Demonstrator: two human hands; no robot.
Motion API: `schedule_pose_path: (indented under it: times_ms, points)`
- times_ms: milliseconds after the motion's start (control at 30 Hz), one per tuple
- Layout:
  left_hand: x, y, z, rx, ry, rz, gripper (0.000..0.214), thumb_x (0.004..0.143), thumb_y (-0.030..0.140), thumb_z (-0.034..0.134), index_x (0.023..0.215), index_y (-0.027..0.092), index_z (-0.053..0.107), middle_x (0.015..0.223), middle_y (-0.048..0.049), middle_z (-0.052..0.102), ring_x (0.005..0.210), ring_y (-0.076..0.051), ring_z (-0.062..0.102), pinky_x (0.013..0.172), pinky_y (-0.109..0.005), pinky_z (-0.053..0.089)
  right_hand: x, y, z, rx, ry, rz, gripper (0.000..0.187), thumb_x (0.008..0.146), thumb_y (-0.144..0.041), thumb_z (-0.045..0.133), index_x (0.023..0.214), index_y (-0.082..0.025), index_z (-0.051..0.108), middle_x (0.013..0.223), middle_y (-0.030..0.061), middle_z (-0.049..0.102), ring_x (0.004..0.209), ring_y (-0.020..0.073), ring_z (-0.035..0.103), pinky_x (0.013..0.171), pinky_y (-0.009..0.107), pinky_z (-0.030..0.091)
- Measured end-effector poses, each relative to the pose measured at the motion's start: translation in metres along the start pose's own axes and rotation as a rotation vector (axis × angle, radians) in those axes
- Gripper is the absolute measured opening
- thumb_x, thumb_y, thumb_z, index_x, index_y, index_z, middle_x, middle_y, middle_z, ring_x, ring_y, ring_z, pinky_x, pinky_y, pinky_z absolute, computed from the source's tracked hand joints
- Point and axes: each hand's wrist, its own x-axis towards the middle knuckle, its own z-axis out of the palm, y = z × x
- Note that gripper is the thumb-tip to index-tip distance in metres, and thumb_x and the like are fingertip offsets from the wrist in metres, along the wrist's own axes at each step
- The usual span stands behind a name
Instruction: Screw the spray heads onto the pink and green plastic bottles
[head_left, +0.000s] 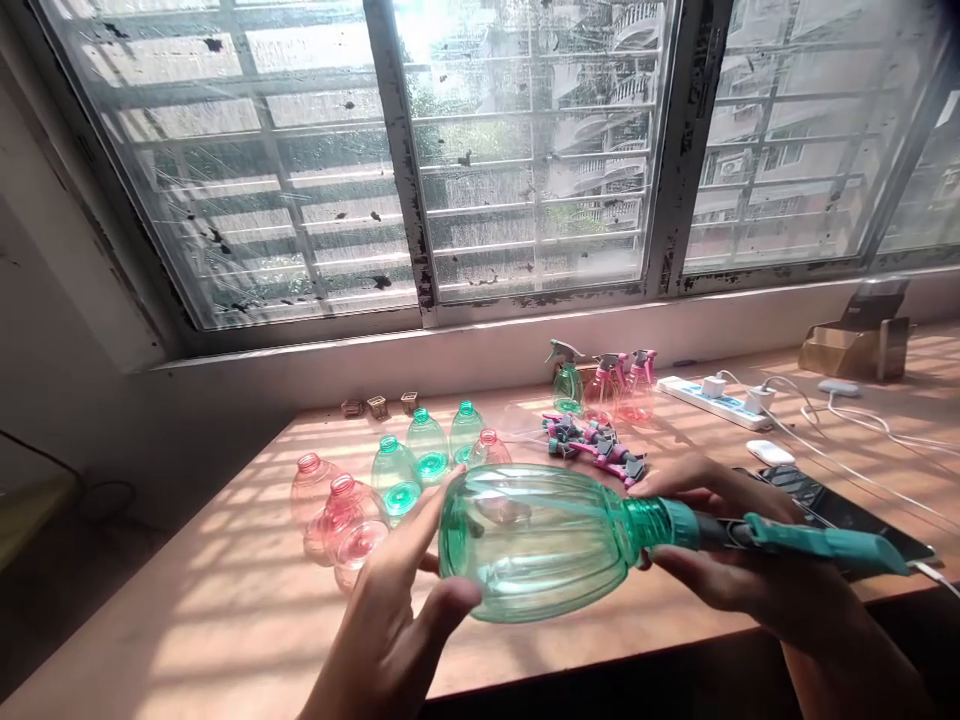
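A clear green spray bottle [536,545] lies sideways in the air above the near part of the table, its base toward the left. My left hand [397,590] is closed around the base end, thumb in front. At the neck, my right hand [720,560] grips the bottle around the green collar of its spray head [787,540]. The trigger head points right, and the collar sits at the threaded neck; how tightly it is screwed I cannot tell. Behind the bottle lies a pile of loose pink, grey and green spray heads [596,447].
Open-necked green bottles [395,475] and pink bottles [358,530] stand at the left. Bottles with spray heads [568,380] stand by the wall. At the right are a power strip [712,402], white cables, a phone [840,510] and a cardboard box [855,345].
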Motion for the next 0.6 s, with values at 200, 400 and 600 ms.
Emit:
schedule_pose_path:
  times_ms: [200, 400, 600]
  points:
    - [0.004, 0.011, -0.007, -0.080, 0.035, 0.060, 0.077, 0.084, 0.077, 0.068, 0.153, 0.048, 0.050, 0.159, -0.0030, 0.052, 0.141, -0.040, 0.055, 0.095, -0.043, 0.065, 0.004, -0.002, 0.016, 0.336, -0.024, 0.161, 0.029, 0.080, -0.039, 0.091, 0.102, -0.029, 0.076, 0.066, -0.0021, 0.074, 0.059, 0.0188, 0.067, 0.055, 0.028, 0.052]
    - [-0.003, -0.001, -0.014, 0.091, -0.024, 0.135, 0.082, 0.093, 0.052, 0.075, 0.161, 0.054, 0.028, 0.170, -0.0002, 0.042, 0.157, -0.037, 0.037, 0.124, -0.059, 0.039, 0.007, 0.001, 0.026, 0.449, -0.054, 0.228, 0.031, 0.085, -0.056, 0.082, 0.100, -0.029, 0.075, 0.065, -0.0035, 0.070, 0.062, 0.0201, 0.063, 0.062, 0.033, 0.048]
    - [-0.008, 0.008, -0.006, 0.047, 0.016, 0.296, 0.087, 0.095, 0.015, 0.069, 0.162, 0.049, 0.026, 0.170, -0.0038, 0.040, 0.157, -0.035, 0.038, 0.117, -0.057, 0.051, 0.003, -0.002, 0.023, 0.426, -0.063, 0.189, 0.031, 0.086, -0.047, 0.085, 0.100, -0.024, 0.070, 0.062, -0.0011, 0.073, 0.056, 0.0181, 0.063, 0.052, 0.029, 0.042]
